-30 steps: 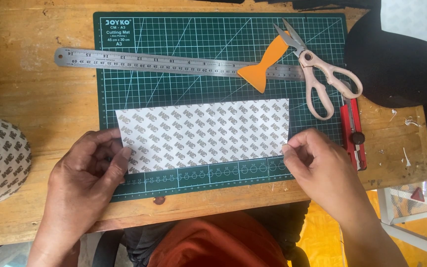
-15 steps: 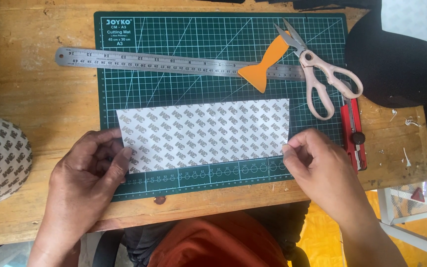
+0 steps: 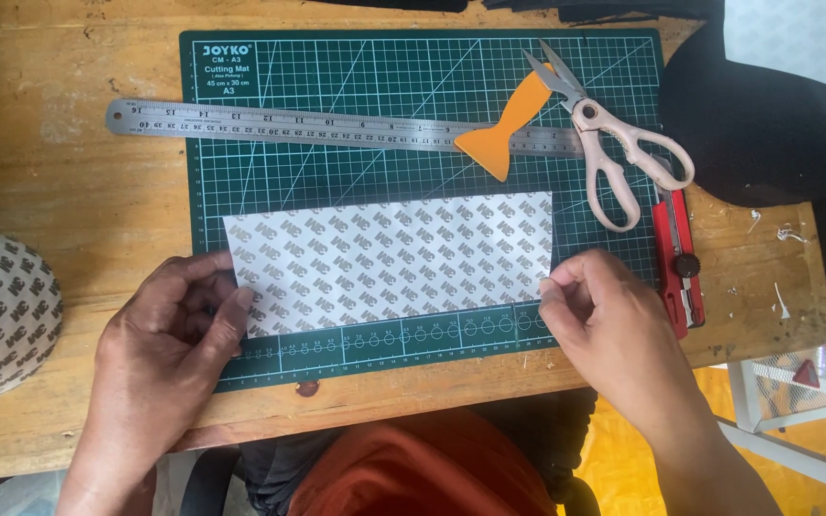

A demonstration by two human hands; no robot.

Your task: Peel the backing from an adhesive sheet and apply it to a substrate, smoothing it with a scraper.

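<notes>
The left hand (image 3: 169,334) pinches the lower left corner of the sheet (image 3: 389,260), a white rectangle with a repeating grey print that lies flat on the green mat (image 3: 413,96), while the right hand (image 3: 604,320) closes thumb and fingers on the lower right corner. If either pinch tugs unevenly, I judge the sheet could skew off the mat's grid or crease at a corner. Beyond lie the ruler (image 3: 270,124), an orange scraper (image 3: 504,129), scissors (image 3: 614,158) and a red knife (image 3: 676,253) on the bench (image 3: 69,205); no container shows.
</notes>
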